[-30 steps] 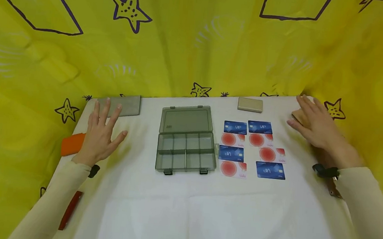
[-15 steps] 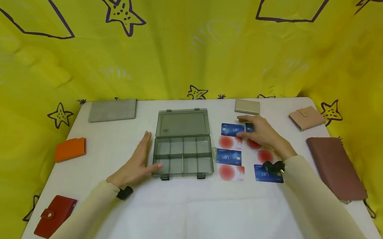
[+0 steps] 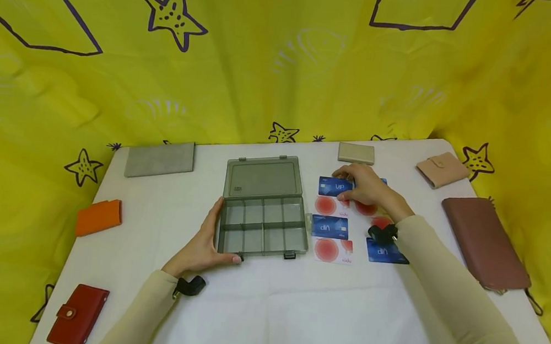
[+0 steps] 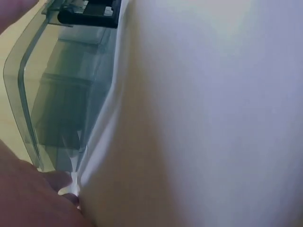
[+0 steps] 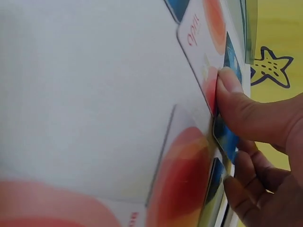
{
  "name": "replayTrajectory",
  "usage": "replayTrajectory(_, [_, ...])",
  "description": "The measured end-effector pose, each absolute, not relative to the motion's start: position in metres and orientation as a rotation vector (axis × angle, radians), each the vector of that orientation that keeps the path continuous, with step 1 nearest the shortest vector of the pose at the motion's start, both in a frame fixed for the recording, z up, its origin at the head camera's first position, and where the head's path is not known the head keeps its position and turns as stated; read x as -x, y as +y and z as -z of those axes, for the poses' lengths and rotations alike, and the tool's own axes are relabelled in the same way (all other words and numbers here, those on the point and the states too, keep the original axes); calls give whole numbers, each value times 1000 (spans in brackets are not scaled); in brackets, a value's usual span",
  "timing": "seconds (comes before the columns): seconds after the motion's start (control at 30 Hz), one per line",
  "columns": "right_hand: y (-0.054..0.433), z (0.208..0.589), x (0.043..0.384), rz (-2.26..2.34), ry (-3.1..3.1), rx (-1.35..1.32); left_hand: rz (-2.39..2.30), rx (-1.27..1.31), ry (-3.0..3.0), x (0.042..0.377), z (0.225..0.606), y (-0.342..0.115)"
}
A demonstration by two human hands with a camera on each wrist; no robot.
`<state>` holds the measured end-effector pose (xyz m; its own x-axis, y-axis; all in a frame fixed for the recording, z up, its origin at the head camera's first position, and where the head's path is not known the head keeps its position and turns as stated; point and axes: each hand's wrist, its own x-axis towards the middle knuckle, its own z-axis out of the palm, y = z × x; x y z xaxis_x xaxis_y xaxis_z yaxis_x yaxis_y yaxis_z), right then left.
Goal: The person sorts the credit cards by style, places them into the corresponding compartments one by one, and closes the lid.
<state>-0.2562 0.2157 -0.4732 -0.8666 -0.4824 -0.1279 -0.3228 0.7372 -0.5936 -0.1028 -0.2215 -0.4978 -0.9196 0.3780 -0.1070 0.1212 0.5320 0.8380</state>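
Note:
A grey see-through plastic organizer box lies mid-table in the head view, its lid folded back flat. My left hand rests against its front left corner: straight fingers along the left wall, thumb by the front latch. Fingertips touch the box's side in the left wrist view. To the right lie two columns of cards. My right hand pinches the right end of the upper-left blue VIP card, thumb near, fingers on the far edge. Partly under this hand are more blue and red-and-white cards.
Along the table edges lie a grey wallet, an orange one, a red one with a snap, a small beige one, a pink one and a large brown one. A yellow curtain hangs behind.
Both hands came inward from the table's sides. The left hand reached the box's left side and its thumb shifted to the front edge. The right hand came down onto the upper-left blue card.

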Motion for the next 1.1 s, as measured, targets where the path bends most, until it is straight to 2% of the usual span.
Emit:
replayTrajectory(0.27, [213,471,257,831,2671,561,-1297,-515,2478,108,498,-226])
replayTrajectory(0.63, [212,469,246,894,2633,621,-1293,-471,2501,106,497,-224])
replayTrajectory(0.8, [215,463,241,1094,2687,614,-1304,-469,2496,106,496,-224])
replayTrajectory(1.1, [208,446,231,1516,2500,398,-1301,-467,2506,107,497,-225])
